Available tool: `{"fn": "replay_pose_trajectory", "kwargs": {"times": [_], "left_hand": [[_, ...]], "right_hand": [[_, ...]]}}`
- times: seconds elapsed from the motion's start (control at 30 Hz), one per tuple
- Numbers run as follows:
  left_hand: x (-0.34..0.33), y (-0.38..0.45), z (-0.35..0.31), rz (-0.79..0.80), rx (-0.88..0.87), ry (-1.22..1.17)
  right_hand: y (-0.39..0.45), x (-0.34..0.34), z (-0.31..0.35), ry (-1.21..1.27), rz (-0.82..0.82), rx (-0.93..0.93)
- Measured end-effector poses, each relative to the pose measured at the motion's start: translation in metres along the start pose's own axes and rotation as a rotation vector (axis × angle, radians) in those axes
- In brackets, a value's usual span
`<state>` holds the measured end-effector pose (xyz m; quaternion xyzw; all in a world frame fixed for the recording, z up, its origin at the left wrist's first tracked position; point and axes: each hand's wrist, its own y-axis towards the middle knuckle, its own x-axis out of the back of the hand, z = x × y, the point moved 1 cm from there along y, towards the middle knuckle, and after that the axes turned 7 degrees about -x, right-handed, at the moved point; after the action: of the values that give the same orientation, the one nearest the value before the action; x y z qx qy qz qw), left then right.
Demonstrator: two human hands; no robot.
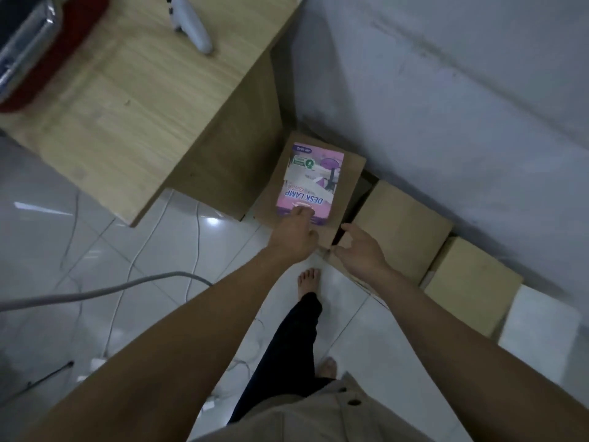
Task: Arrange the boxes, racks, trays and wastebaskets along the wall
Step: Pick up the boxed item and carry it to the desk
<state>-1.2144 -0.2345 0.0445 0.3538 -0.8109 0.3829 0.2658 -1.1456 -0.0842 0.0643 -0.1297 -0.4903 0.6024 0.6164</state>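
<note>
Left hand [294, 237], fingertips down on pink desk lamp box [310, 180] atop cardboard box [345, 186] wedged between wooden desk [143, 100] and wall [446, 90]. Right hand [360, 250] spread, empty, at that carton's corner. Three cardboard boxes in row, one white box [538, 327] last; cables [134, 250] across floor.

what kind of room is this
Probably a home office or spare room: a wooden desk, a desk lamp box on cardboard boxes lining the wall, loose cables on tile.
</note>
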Motion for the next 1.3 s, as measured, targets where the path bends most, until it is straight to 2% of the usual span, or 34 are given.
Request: {"fn": "replay_pose_trajectory", "kwargs": {"times": [0.13, 0.3, 0.53, 0.8, 0.97, 1.3], "left_hand": [[-0.014, -0.059, -0.031, -0.002, -0.044, 0.089], [-0.040, -0.138, -0.063, 0.022, -0.117, 0.082], [-0.070, -0.235, -0.101, 0.113, -0.260, 0.134], [-0.093, -0.305, -0.149, 0.224, -0.450, 0.274], [-0.115, -0.350, -0.156, 0.323, -0.601, 0.299], [-0.166, -0.455, -0.150, 0.495, -0.752, 0.350]], "right_hand": [[-0.058, -0.003, -0.034, -0.020, -0.029, 0.000], [-0.133, -0.009, -0.091, 0.014, -0.059, -0.029], [-0.240, -0.011, -0.162, 0.081, -0.127, -0.075], [-0.348, -0.032, -0.220, 0.260, -0.283, -0.114], [-0.407, -0.067, -0.254, 0.415, -0.399, -0.237], [-0.531, -0.167, -0.313, 0.616, -0.539, -0.408]]}}
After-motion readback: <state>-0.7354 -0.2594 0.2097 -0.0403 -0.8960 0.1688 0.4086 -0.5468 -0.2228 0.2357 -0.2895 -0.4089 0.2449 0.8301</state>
